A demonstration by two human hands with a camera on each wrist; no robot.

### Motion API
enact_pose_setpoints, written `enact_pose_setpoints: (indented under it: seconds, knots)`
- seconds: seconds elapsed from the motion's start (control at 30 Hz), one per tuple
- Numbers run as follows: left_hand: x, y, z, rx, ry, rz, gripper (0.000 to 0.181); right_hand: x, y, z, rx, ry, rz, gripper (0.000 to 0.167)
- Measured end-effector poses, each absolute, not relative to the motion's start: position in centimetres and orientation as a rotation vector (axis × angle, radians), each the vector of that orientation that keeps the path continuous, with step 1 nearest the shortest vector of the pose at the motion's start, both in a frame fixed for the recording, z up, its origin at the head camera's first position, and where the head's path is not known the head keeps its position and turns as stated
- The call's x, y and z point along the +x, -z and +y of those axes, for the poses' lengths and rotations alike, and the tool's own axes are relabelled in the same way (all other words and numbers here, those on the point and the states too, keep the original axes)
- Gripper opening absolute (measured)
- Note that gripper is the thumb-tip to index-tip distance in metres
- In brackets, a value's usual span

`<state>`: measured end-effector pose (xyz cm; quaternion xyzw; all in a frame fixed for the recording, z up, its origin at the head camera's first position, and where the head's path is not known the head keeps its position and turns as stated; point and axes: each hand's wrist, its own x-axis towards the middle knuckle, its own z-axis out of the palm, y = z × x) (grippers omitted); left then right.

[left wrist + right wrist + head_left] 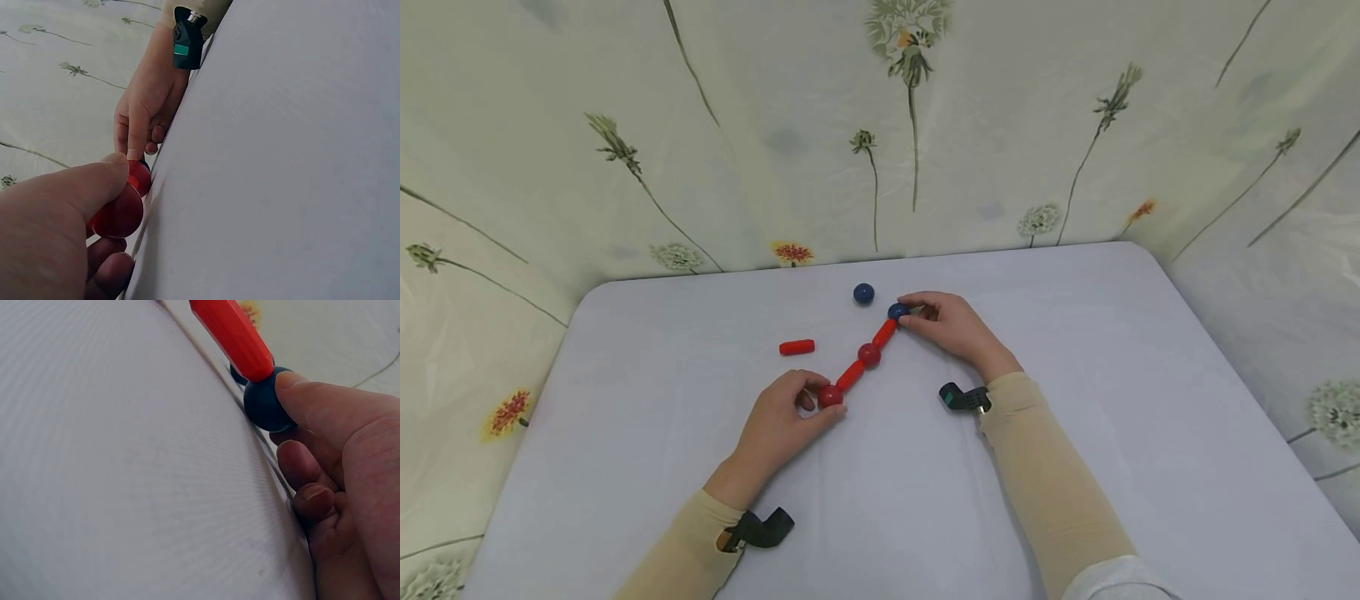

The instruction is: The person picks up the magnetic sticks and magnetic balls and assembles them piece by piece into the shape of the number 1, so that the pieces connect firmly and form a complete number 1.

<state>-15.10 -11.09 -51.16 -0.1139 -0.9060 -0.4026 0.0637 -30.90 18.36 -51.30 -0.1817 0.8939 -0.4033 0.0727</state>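
A chain of balls and rods runs diagonally across the table between both hands. My left hand [782,421] pinches the red ball [831,396] at its near end, between thumb and fingers. From there a red rod [850,376] joins a middle red ball [869,355], and a second red rod [884,334] leads on to a blue ball [897,312]. My right hand [951,325] pinches that blue ball; in the right wrist view the thumb presses on the blue ball [269,403] where the red rod [234,337] meets it.
A loose blue ball [863,293] lies beyond the chain, near the back of the table. One loose red rod [797,347] lies to the left. The white-covered table [1150,375] backs onto a flower-patterned curtain [790,167].
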Motion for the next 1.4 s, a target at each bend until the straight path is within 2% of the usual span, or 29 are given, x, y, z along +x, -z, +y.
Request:
enact_pose_setpoints:
  seconds: [1.2,1.4]
  knots:
    - [-15.52,51.14,-10.59,-0.355,1.138,-2.805,0.042,-30.76,50.98,18.65,-0.556,1.232,2.692,0.044]
    - [-15.52,51.09,-10.73,-0.329,1.135,-2.828,0.047,-30.85,50.97,18.57,-0.559,1.237,2.684,0.042]
